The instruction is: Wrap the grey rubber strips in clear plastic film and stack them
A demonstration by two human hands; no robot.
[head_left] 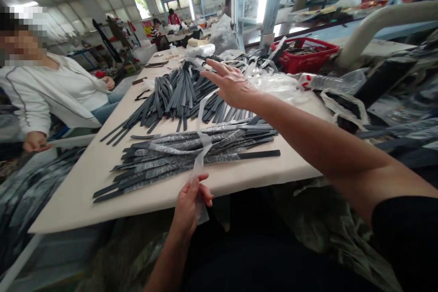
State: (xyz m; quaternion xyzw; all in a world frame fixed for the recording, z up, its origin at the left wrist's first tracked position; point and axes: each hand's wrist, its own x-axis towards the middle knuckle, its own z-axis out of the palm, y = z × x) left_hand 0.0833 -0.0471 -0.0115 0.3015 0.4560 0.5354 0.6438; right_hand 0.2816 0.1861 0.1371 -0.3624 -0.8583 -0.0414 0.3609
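My left hand [191, 198] is closed on the lower end of a translucent plastic strip [202, 148] at the table's front edge. The strip runs up across a pile of dark flat bands [160, 157], some wrapped in clear film, lying sideways on the table. Over the back part of the pile, my right hand [231, 83] is raised with its fingers spread; the strip's upper end passes near its wrist, and whether they touch is unclear. Behind lie fanned bundles of dark bands [185, 91].
The pale table [68, 205] stretches away from me. A red basket [308, 54] and white plastic strips [273, 82] are at the right. A person in a white jacket [68, 86] sits at the left, beside more wrapped bands [41, 191].
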